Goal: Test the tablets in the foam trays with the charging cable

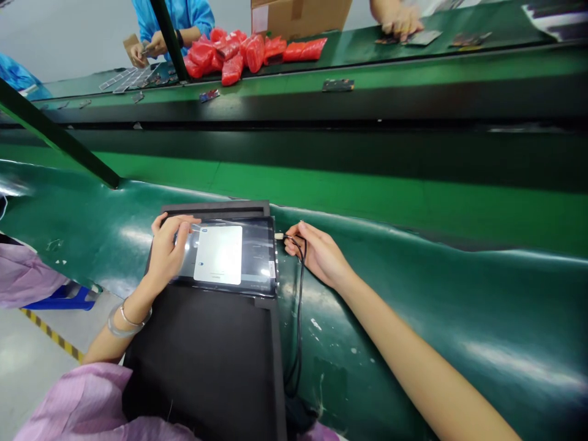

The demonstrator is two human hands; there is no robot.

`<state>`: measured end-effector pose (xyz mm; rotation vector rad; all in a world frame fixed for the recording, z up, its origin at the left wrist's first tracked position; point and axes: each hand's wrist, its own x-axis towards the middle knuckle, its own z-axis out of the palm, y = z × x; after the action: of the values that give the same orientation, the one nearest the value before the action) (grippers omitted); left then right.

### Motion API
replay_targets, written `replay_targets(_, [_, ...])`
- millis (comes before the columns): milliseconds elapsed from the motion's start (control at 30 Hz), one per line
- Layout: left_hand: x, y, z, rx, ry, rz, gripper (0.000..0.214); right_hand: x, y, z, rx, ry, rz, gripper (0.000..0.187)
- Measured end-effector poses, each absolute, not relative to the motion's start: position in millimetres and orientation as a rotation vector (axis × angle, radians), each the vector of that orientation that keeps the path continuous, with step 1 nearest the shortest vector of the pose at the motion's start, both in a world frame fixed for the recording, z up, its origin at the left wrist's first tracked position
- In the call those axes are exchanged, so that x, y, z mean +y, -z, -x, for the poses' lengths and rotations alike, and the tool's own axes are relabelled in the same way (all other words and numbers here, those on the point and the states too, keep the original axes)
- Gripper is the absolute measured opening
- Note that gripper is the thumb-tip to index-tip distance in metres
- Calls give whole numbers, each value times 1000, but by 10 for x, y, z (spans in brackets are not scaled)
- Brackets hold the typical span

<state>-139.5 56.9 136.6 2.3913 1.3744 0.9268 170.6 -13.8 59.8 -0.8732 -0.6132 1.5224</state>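
A tablet [257,257] lies on a black foam tray [220,355], its screen lit with a white pop-up window. My left hand [169,245] rests over the tablet's left end, fingers stretched toward the screen and thumb apart, holding nothing. At the tablet's right edge, my right hand [321,251] has its fingers closed on a black cable [301,306] just behind its pale plug [279,236]. The plug meets the tablet's side; how deep it sits I cannot tell. From my fingers the cable loops down beside the tray.
A green conveyor belt [321,190] runs beyond the bench [436,306]. Across it, red plastic-wrapped bundles [241,52] and a cardboard box [298,18] stand near co-workers' hands. A dark green post [59,135] slants up at left. Small boards [339,85] lie on the far side.
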Motion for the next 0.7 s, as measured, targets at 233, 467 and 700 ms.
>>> replay_targets(233, [471, -1253, 1947, 1320, -524, -2673, 39, -125, -585, -1726, -609, -1542, 848, 29])
replay_targets(467, [367, -1240, 2170, 1335, -605, -2643, 54, -131, -607, -1731, -613, -1547, 855, 30])
replay_targets(700, [405, -1381, 1782, 1057, -504, -2761, 54, -136, -635, -1717, -628, -1546, 868, 31])
